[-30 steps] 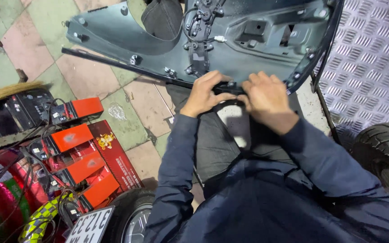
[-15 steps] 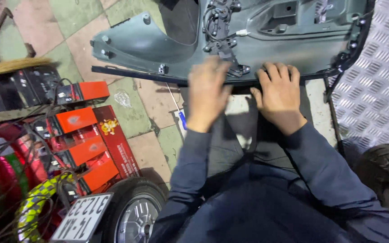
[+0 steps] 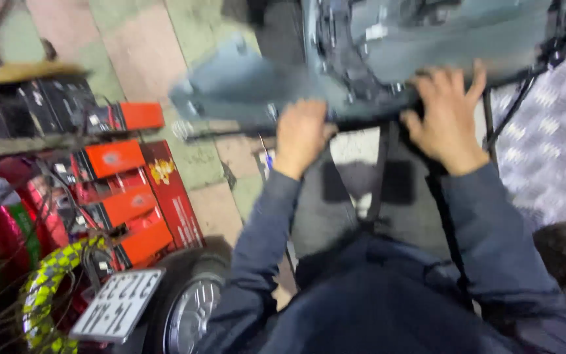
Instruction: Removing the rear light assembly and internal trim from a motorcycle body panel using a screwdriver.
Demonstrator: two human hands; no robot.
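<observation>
The tiled floor (image 3: 145, 49) carries red and black boxes (image 3: 126, 196) left of the fingers, and a metal chequer plate (image 3: 551, 151) to their right.

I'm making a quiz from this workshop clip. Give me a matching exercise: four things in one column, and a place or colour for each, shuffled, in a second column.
Things:
1. left hand
2. right hand
3. boxes
4. number plate

Descriptions:
A. orange and red, stacked at the left
B. closed on the grey panel's lower edge
C. white, bottom left by a wheel
D. spread flat on the panel

Pairs: 1-B, 2-D, 3-A, 4-C
</observation>
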